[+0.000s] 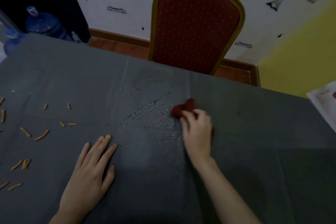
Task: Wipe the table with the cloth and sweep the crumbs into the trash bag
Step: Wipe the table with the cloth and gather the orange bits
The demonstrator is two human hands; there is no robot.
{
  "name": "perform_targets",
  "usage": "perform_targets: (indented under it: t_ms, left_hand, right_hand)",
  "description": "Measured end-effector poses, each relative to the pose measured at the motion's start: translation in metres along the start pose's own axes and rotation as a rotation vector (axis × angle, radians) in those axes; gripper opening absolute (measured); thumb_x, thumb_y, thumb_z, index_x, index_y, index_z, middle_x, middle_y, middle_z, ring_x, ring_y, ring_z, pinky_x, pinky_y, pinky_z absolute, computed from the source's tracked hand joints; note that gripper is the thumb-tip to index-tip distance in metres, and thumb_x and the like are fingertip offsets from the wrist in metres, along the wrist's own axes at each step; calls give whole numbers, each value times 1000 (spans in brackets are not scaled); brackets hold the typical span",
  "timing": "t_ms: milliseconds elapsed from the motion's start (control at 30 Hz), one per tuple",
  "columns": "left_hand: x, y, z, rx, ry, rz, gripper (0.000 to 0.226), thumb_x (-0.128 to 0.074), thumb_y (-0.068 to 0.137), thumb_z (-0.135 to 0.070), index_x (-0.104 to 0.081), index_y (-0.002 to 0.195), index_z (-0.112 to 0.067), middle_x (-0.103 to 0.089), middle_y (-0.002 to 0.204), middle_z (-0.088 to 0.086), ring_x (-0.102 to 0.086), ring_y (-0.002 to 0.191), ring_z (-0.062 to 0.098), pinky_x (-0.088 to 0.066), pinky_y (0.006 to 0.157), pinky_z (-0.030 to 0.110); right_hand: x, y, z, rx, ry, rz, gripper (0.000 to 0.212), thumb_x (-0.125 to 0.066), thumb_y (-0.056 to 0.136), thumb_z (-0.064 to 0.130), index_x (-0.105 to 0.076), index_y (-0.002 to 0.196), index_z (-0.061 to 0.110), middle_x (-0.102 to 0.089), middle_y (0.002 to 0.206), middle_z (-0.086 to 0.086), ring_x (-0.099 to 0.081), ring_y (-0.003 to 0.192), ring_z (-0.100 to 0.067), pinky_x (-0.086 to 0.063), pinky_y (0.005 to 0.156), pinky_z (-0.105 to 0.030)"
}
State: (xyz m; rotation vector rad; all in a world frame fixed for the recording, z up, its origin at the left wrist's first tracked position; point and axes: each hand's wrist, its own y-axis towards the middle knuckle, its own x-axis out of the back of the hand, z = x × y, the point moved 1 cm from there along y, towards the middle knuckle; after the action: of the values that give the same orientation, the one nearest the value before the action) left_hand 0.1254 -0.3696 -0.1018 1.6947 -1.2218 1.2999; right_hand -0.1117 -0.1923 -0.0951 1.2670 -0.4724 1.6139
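Right grip [195, 123] is bunching the red cloth [183, 108] closed-fisted, pressing it on the counter [254, 132]; left grip [94, 167] is lying flat, empty. Wet streaks [151, 118] are spreading just left of the cloth, crumbs [27, 132] well beyond the left grip. Best flattening the cloth, keeping strokes overlapping.

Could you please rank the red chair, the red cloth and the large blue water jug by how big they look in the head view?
1. Red chair, clearly largest.
2. Blue water jug, though it stands farther off.
3. Red cloth, bunched in the right hand.
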Motion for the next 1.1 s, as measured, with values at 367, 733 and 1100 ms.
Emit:
perform_targets:
  t_ms: [367,733,1100]
  left_hand:
    - [-4,0,3,-9,-35,-30,59,-23,99,-42,-52,135,-7,-34,154,8,-28,144,22,-21,118,48]
    - [0,1,0,7,-42,-27,61,-21,99,-43,-53,134,-6,-36,153,10,-29,143,22,-20,117,47]
    - [-2,0,2,-2,-22,-25,58,-23,99,-41,-52,136,-7,-34,155,9,-27,145,21,-19,118,45]
  right_hand:
    - [50,23,-120,97,-228,53,26,-64,89,18,-68,114,14,-60,111,-16,-57,98,-36,-46,86,-45]
    - [9,-38,21,814,104,385,21,-63,87,20,-66,107,22,-66,106,-7,-62,89,-26,-50,75,-33]
    - [13,34,-59,-148,-1,-17,26,-59,93,16,-65,118,10,-53,114,-18,-51,103,-35,-44,92,-45]
